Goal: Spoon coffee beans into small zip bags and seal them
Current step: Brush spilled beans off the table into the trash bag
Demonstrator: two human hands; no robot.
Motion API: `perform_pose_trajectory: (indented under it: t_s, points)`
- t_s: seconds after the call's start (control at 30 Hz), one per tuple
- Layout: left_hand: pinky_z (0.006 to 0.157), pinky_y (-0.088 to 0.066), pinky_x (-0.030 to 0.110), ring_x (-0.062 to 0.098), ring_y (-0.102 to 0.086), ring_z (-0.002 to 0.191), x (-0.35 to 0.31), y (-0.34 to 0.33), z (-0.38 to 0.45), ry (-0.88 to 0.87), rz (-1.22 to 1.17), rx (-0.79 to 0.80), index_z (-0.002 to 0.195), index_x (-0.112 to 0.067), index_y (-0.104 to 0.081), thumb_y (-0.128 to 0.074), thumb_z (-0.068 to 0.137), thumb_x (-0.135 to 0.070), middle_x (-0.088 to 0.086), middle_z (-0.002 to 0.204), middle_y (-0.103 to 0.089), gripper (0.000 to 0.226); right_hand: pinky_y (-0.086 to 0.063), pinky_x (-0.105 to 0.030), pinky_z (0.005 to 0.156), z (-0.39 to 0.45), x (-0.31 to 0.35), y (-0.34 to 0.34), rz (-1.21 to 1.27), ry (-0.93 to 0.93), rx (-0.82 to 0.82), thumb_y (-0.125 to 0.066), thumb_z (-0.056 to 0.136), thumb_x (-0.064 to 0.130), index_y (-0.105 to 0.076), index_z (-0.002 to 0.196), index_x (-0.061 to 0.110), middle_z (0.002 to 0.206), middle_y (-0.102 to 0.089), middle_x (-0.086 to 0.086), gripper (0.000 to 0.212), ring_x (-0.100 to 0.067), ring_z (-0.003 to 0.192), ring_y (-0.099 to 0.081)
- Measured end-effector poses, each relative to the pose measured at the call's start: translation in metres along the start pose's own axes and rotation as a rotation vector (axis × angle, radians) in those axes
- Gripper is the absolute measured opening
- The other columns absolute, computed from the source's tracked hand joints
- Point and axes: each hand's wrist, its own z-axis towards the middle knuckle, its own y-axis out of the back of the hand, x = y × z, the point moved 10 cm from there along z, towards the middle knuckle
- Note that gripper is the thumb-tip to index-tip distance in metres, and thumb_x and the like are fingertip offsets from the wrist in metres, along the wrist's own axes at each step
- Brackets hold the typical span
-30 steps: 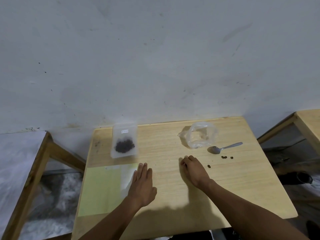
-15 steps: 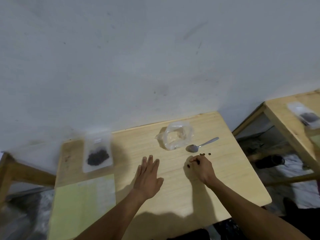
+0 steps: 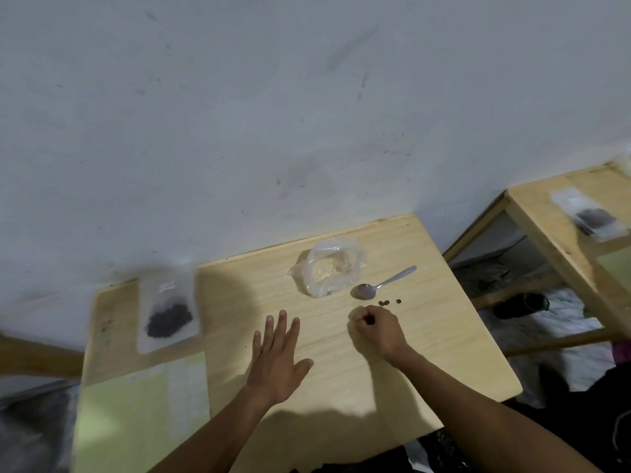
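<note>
Landmark: the spoon (image 3: 380, 286), lying on the wooden table (image 3: 444, 353). Far left of the spoon, at the table's back left corner, lies a zip bag (image 3: 168, 308) holding a dark heap of beans; blur hides whether its strip is sealed. Nearer, left of and in front of the spoon, the left hand (image 3: 277, 356) rests flat with fingers straight, holding nothing, as it did a second ago. Just left of the spoon's bowl sits a crumpled clear plastic bag (image 3: 329, 269), apparently empty. Directly in front of the bowl, the right hand (image 3: 375, 327) has shifted rightward toward the spoon and is now curled; a dark speck shows between its fingertips, probably a bean, though this cannot be confirmed. A single bean that lay apart on the table earlier is no longer visible, suggesting strays are being gathered. Three loose beans (image 3: 387, 302) remain just beyond the knuckles, immediately in front of the bowl, near but apart from the fingers.
</note>
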Motion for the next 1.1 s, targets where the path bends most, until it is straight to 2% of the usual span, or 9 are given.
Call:
perform_pose_trajectory:
  t_s: [0.1, 0.23, 0.33, 0.5, 0.67, 0.77, 0.9, 1.03, 1.1]
  points:
    - [0.116, 0.015, 0.046, 0.026, 0.038, 0.140, 0.001, -0.001, 0.001, -0.003, 0.009, -0.003, 0.152, -0.028, 0.015, -0.026, 0.091, -0.064, -0.001, 0.155, 0.035, 0.082, -0.045, -0.021, 0.054, 0.003, -0.024, 0.026, 0.354, -0.202, -0.098, -0.055, 0.091, 0.007, -0.068, 0.070, 0.011, 0.066, -0.060, -0.001, 0.025, -0.013, 0.061, -0.053]
    - [0.116, 0.016, 0.046, 0.026, 0.038, 0.140, 0.002, -0.003, 0.000, 0.003, 0.014, -0.006, 0.152, -0.029, 0.016, -0.032, 0.095, -0.061, -0.002, 0.154, 0.036, 0.081, -0.040, -0.025, 0.055, 0.018, -0.041, 0.060, 0.409, -0.253, -0.174, -0.039, 0.097, 0.001, -0.066, 0.076, 0.008, 0.070, -0.060, -0.003, 0.035, -0.013, 0.060, -0.049]
    - [0.116, 0.017, 0.045, 0.024, 0.039, 0.139, 0.003, -0.003, 0.001, 0.005, 0.004, -0.006, 0.152, -0.030, 0.017, -0.033, 0.095, -0.061, -0.003, 0.154, 0.037, 0.082, -0.041, -0.027, 0.058, 0.028, -0.053, 0.085, 0.337, -0.261, -0.269, -0.042, 0.098, 0.006, -0.065, 0.084, 0.006, 0.079, -0.061, -0.006, 0.026, -0.016, 0.067, -0.052]
    - [0.107, 0.032, 0.034, 0.017, 0.045, 0.135, 0.004, -0.003, 0.001, 0.000, -0.008, -0.031, 0.151, -0.033, 0.018, -0.034, 0.094, -0.061, -0.007, 0.153, 0.038, 0.082, -0.050, -0.036, 0.082, 0.040, -0.045, 0.094, 0.021, -0.161, -0.240, -0.053, 0.095, 0.012, -0.067, 0.105, 0.009, 0.101, -0.066, -0.006, 0.017, -0.023, 0.094, -0.061]
    - [0.103, 0.034, 0.030, 0.017, 0.041, 0.138, 0.003, 0.000, 0.001, -0.005, -0.036, -0.050, 0.152, -0.033, 0.014, -0.037, 0.093, -0.060, -0.007, 0.155, 0.035, 0.082, -0.042, -0.032, 0.060, 0.043, -0.020, 0.062, -0.199, -0.018, -0.172, -0.064, 0.087, 0.014, -0.068, 0.074, -0.001, 0.074, -0.063, -0.021, 0.020, -0.033, 0.074, -0.061]
    - [0.103, 0.034, 0.030, 0.018, 0.041, 0.138, 0.003, 0.000, 0.001, -0.003, -0.024, -0.046, 0.152, -0.033, 0.016, -0.037, 0.094, -0.060, -0.007, 0.154, 0.036, 0.082, -0.044, -0.032, 0.072, 0.038, -0.010, 0.036, -0.288, 0.057, -0.123, -0.057, 0.089, 0.009, -0.066, 0.084, 0.009, 0.086, -0.053, -0.006, 0.010, -0.025, 0.083, -0.055]
    - [0.105, 0.032, 0.031, 0.017, 0.041, 0.138, 0.003, 0.000, 0.001, 0.001, -0.031, -0.049, 0.152, -0.033, 0.015, -0.037, 0.094, -0.059, -0.007, 0.154, 0.037, 0.082, -0.045, -0.037, 0.084, 0.030, -0.001, 0.022, -0.388, 0.113, -0.146, -0.046, 0.091, 0.002, -0.066, 0.097, 0.004, 0.099, -0.057, -0.010, 0.021, -0.027, 0.093, -0.054]
    - [0.106, 0.031, 0.032, 0.016, 0.042, 0.137, 0.003, -0.001, 0.001, -0.007, -0.041, -0.051, 0.152, -0.033, 0.016, -0.037, 0.094, -0.060, -0.008, 0.153, 0.037, 0.082, -0.045, -0.033, 0.076, 0.030, -0.002, 0.020, -0.390, 0.095, -0.106, -0.051, 0.083, 0.003, -0.066, 0.084, 0.007, 0.090, -0.060, -0.008, 0.016, -0.026, 0.085, -0.057]
    - [0.107, 0.029, 0.032, 0.017, 0.042, 0.137, 0.004, -0.002, 0.001, -0.008, -0.045, -0.047, 0.152, -0.033, 0.016, -0.037, 0.094, -0.061, -0.008, 0.154, 0.037, 0.082, -0.044, -0.026, 0.069, 0.026, -0.010, 0.027, -0.216, -0.008, -0.131, -0.057, 0.081, 0.006, -0.068, 0.076, 0.011, 0.079, -0.066, -0.001, 0.013, -0.020, 0.078, -0.061]
